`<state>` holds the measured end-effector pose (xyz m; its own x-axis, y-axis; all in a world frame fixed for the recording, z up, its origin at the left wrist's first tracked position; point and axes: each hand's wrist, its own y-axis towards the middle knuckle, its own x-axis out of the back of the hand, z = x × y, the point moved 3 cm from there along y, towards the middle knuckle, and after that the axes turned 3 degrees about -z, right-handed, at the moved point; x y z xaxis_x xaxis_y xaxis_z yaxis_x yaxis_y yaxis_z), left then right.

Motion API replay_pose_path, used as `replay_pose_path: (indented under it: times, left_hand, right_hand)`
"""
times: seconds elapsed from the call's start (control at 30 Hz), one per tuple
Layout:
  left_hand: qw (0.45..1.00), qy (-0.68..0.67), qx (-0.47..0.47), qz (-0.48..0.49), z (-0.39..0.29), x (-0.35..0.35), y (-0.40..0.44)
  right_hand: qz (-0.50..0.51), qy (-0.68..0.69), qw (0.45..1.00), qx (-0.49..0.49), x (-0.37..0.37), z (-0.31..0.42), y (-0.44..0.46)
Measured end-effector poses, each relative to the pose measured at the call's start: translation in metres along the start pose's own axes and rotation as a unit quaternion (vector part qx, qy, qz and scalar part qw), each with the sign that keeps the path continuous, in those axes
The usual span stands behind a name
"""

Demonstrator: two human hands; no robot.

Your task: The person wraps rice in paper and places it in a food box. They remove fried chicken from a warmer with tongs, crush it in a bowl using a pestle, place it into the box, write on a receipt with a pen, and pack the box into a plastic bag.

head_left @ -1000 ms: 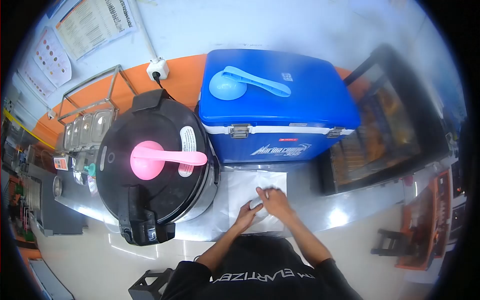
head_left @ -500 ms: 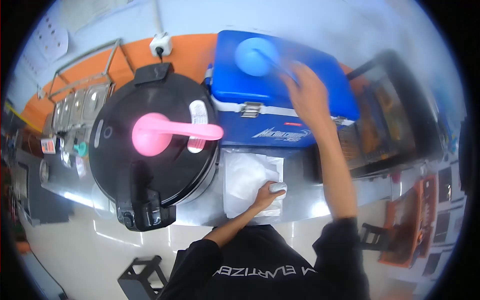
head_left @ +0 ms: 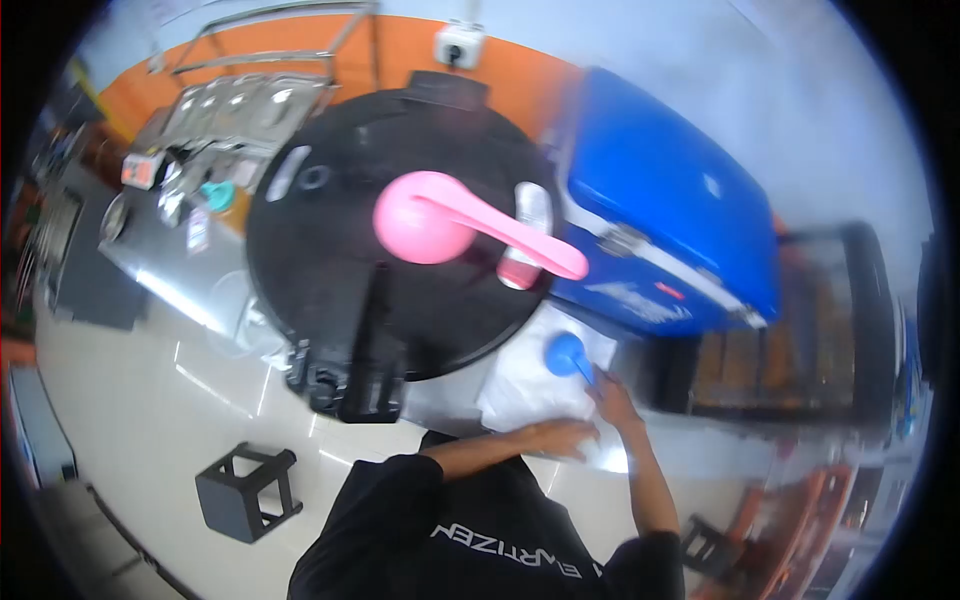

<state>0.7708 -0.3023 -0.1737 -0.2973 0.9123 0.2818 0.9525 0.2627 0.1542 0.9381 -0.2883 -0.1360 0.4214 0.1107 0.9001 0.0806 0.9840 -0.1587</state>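
Note:
My right hand (head_left: 614, 402) grips the thin handle of a blue scoop (head_left: 566, 354), whose round bowl is over white paper sheets (head_left: 525, 385) on the counter. Just left of it, at the counter's front edge, is my left hand (head_left: 558, 437). Its fingers are stretched out and somewhat blurred, and I see nothing in them. A pink scoop (head_left: 425, 217) rests on the black lid of a large rice cooker (head_left: 330, 290). Behind the paper stands a closed blue cooler box (head_left: 670, 170) with a metal latch.
Metal trays (head_left: 240, 110) line the back left, near a teal-topped container (head_left: 217, 195). A wall socket (head_left: 459, 45) is behind the cooker. To the right stands a dark glass-fronted case (head_left: 790, 365). A black stool (head_left: 248, 492) is on the floor.
My right hand has brought the blue scoop down from above the cooler to the paper. My left hand has shifted toward the edge; its small whitish object is no longer visible. The view has turned left.

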Motion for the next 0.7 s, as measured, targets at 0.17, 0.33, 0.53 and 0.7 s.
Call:
replay_pose_path:
  times: [0.17,0.33,0.53,0.7]
  left_hand:
    - [0.975,-0.156,0.085,-0.131,-0.033,0.02,-0.057]
    - [0.891,-0.283,0.228,-0.273,-0.067,0.086,-0.172]
    - [0.698,-0.384,0.262,-0.545,-0.062,0.076,-0.359]
    - [0.442,-0.394,0.292,-0.752,-0.073,-0.028,-0.477]
  right_hand:
    - [-0.032,0.153,0.986,-0.061,0.157,0.178,0.027]
    - [-0.279,0.047,0.902,0.325,0.256,0.389,0.062]
    - [-0.111,-0.005,0.974,0.198,0.229,0.482,0.086]
    - [-0.066,0.084,0.896,0.43,0.154,0.604,-0.019]
